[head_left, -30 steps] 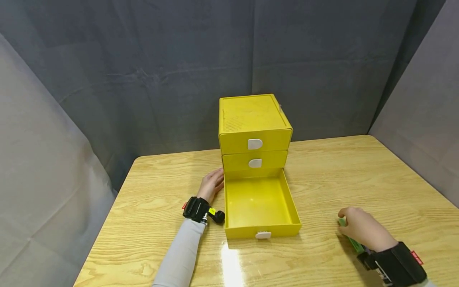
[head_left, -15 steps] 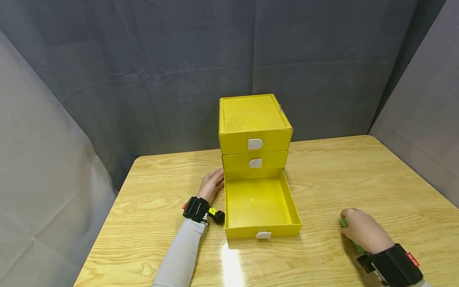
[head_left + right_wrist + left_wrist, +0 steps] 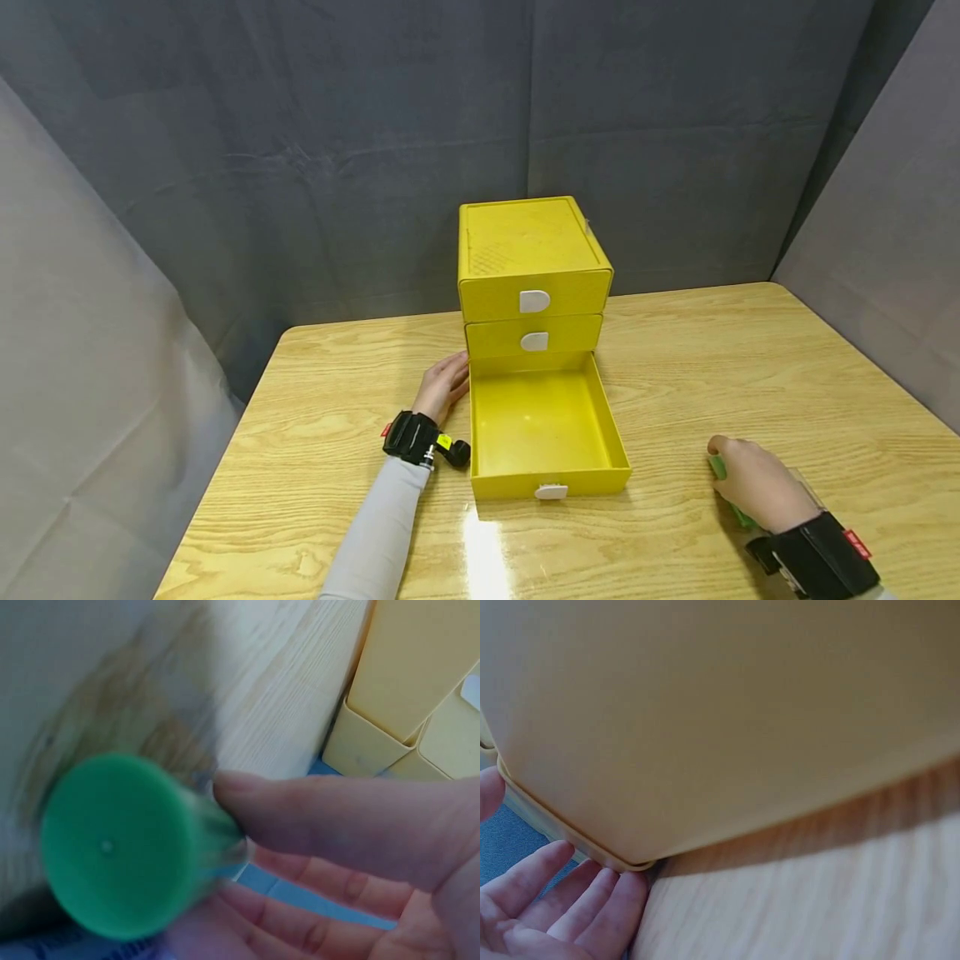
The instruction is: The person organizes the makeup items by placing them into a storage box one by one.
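A yellow drawer cabinet (image 3: pixel 536 237) stands mid-table, its bottom drawer (image 3: pixel 551 483) pulled out with nothing visible inside. My left hand (image 3: pixel 442 387) rests against the cabinet's left side, fingers extended; in the left wrist view the fingertips (image 3: pixel 559 855) touch the cabinet's edge. On the right of the table, my right hand (image 3: pixel 768 483) pinches a green tube-like item (image 3: pixel 718 467) between thumb and fingers. The right wrist view shows its round green end (image 3: pixel 112 844) close up, with the thumb (image 3: pixel 300 814) against its side. The hand hides much of it.
The cabinet's two upper drawers with white pull tabs (image 3: pixel 534 342) are closed. The light wood table (image 3: pixel 360 517) extends around the cabinet. A dark curtain (image 3: pixel 360 167) hangs behind, with pale cloth (image 3: pixel 90 375) at both sides.
My right hand and wrist have shifted slightly, and the part of the green item seen beside the wrist looks different. My left hand, the cabinet and the pulled-out drawer have stayed still.
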`<move>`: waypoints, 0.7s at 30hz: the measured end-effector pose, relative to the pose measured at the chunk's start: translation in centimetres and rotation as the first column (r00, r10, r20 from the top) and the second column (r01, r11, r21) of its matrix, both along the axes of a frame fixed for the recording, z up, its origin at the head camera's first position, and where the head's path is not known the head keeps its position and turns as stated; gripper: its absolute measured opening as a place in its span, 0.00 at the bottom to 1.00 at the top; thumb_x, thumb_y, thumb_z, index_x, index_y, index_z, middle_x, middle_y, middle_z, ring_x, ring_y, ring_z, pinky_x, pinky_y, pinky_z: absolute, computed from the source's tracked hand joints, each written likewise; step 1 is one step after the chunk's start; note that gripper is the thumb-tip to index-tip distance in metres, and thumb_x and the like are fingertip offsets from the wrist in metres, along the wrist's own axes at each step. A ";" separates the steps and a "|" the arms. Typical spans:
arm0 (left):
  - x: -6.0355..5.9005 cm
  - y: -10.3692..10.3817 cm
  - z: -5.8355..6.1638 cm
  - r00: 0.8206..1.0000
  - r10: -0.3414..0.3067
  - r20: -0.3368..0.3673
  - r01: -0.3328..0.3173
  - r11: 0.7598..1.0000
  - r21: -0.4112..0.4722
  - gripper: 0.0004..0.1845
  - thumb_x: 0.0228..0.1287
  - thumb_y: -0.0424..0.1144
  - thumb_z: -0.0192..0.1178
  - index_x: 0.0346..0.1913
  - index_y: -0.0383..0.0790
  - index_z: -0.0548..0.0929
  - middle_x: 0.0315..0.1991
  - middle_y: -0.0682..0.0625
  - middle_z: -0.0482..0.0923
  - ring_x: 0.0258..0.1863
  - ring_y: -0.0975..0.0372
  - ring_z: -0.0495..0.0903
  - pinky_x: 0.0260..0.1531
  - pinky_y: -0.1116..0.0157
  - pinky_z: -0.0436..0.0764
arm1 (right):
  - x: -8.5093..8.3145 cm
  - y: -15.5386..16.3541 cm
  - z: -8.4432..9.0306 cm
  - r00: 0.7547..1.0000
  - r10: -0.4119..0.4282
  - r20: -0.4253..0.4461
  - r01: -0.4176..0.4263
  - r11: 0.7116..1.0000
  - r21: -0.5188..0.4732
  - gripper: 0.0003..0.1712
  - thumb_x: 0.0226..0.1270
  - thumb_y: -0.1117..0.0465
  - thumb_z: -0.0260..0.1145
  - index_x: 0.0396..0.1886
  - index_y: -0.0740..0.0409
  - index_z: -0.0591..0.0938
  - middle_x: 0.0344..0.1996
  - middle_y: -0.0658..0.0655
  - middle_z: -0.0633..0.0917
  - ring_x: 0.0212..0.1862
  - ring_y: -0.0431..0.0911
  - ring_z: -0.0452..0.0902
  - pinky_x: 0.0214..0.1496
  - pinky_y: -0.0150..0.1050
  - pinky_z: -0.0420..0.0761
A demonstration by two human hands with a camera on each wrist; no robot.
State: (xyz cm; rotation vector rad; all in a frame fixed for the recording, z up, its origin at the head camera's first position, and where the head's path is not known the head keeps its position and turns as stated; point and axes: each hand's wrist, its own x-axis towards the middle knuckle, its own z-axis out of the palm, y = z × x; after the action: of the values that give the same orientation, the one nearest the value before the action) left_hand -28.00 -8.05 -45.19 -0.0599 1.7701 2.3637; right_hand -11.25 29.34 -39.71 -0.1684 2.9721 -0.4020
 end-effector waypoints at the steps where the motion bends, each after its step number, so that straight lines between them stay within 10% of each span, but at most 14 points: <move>1: 0.0 0.0 0.0 1.000 0.000 -0.002 0.000 1.000 -0.001 0.28 0.63 0.45 0.57 0.61 0.31 0.69 0.61 0.40 0.68 0.60 0.53 0.69 0.58 0.58 0.70 | 0.0 0.0 0.0 1.000 -0.002 -0.005 0.002 1.000 0.001 0.23 0.42 0.72 0.72 0.41 0.76 0.76 0.32 0.69 0.81 0.30 0.56 0.78 0.26 0.44 0.78; 14: 0.1 0.0 0.0 1.000 0.003 0.004 -0.003 1.000 -0.003 0.27 0.64 0.45 0.57 0.61 0.33 0.70 0.60 0.41 0.69 0.60 0.54 0.69 0.58 0.58 0.69 | -0.1 0.0 0.4 0.999 -0.003 0.046 0.004 1.000 -0.027 0.23 0.46 0.73 0.69 0.43 0.79 0.74 0.33 0.71 0.80 0.27 0.53 0.77 0.24 0.40 0.74; 21: 0.1 -0.1 0.1 1.000 -0.002 0.009 0.002 1.000 -0.014 0.27 0.64 0.46 0.57 0.61 0.33 0.70 0.61 0.42 0.69 0.60 0.55 0.69 0.58 0.58 0.70 | -0.2 -0.1 3.0 0.997 0.002 0.083 0.013 0.984 -0.178 0.23 0.57 0.71 0.61 0.52 0.77 0.70 0.22 0.55 0.73 0.20 0.44 0.63 0.21 0.37 0.63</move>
State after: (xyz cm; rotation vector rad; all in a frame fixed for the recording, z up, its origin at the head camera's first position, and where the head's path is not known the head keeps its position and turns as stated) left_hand -27.91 -8.10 -45.09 -0.0702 1.7823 2.3459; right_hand -11.49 29.28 -36.74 -0.1583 2.8533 -0.6600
